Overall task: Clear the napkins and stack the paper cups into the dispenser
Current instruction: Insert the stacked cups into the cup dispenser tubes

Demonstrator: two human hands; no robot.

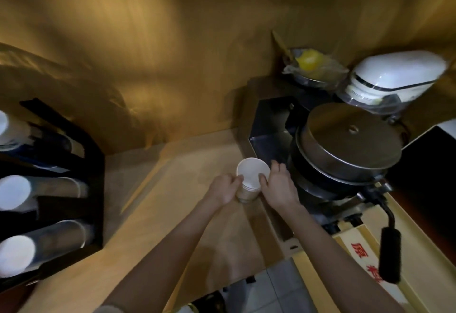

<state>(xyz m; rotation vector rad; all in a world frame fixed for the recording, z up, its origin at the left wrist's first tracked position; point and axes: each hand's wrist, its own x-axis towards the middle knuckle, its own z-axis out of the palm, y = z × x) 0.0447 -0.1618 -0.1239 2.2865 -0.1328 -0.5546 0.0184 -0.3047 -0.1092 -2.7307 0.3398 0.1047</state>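
A short stack of white paper cups stands upright on the wooden counter, near its right edge. My left hand grips the stack's left side and my right hand grips its right side, fingers on the rim. The black cup dispenser stands at the far left, with three horizontal tubes holding white cups whose ends face me. No napkins are in view.
A round metal waffle-style iron with a black handle sits right beside the cups. Behind it are a white appliance and a bowl with a yellow bag. A wooden wall rises behind the counter.
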